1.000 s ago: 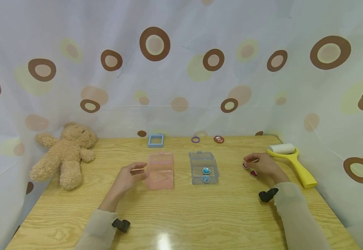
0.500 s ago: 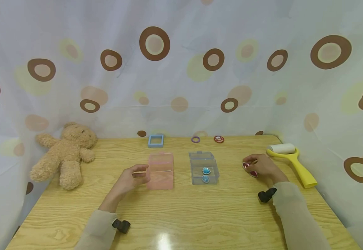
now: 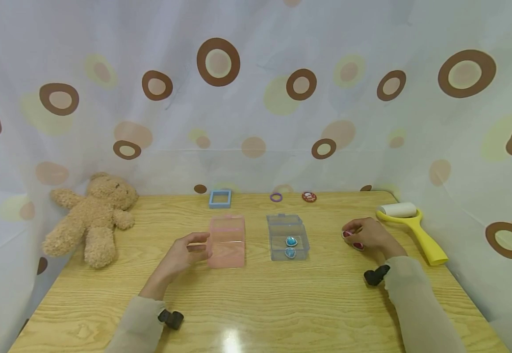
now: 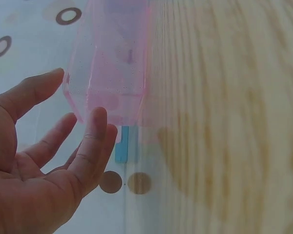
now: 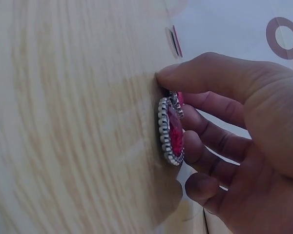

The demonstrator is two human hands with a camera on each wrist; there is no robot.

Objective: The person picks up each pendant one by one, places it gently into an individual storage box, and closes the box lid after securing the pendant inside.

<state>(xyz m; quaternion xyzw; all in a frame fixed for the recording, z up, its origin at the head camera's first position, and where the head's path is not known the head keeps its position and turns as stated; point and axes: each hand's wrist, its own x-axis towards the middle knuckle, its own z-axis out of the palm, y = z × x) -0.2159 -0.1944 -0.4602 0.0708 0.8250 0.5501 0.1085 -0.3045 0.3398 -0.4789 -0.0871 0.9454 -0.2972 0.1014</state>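
Observation:
My right hand [image 3: 371, 233] is low over the table, thumb and fingertips around a red rhinestone gem [image 5: 180, 98] with a silver beaded rim. A second red gem [image 5: 175, 134] lies beside it under the fingers. My left hand [image 3: 183, 253] is at the left side of a see-through pink box [image 3: 231, 256] whose lid is folded back. In the left wrist view its thumb tip is right at the box edge, fingers loosely bent. A greyish-blue see-through box [image 3: 277, 245], lid also back, contains two blue gems [image 3: 291, 241].
A teddy bear [image 3: 97, 220] lies at the left. Along the back are a light blue square frame [image 3: 219, 205], a purple ring [image 3: 275, 200] and a red round badge [image 3: 309, 197]. A yellow-handled lint roller [image 3: 425, 242] rests at the right edge. Patterned curtain surrounds the table.
The right thumb and fingers have closed in on the red gem, which shifted slightly. The left hand has edged a little lower at the pink box. Both boxes stay put.

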